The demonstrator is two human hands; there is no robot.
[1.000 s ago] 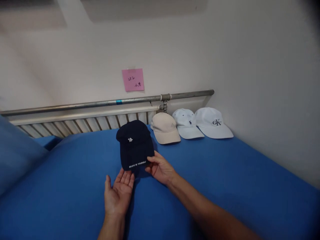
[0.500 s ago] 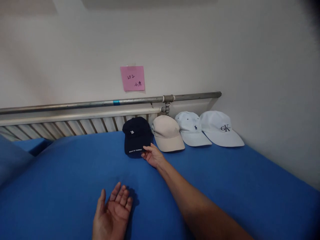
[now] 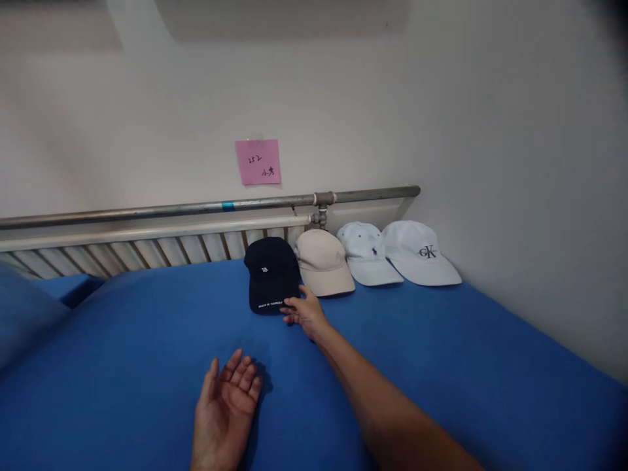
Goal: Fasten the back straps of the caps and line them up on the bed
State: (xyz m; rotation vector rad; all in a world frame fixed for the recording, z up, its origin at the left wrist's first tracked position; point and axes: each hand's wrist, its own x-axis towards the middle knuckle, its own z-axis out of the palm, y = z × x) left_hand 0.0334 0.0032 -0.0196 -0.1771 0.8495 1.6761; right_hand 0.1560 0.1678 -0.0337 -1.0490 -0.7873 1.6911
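Your right hand [image 3: 308, 314] half-curls at the brim corner of the navy baseball cap [image 3: 272, 278], pinch unclear, cap on blue sheet [image 3: 137, 347] beside beige baseball cap [image 3: 324, 261]; your left hand [image 3: 228, 405] opens palm-up, empty.

The near right corner of the navy cap [image 3: 272, 281] is partly hidden by the right hand [image 3: 305, 313]; the metal pipe [image 3: 196, 209] is cut off at left.
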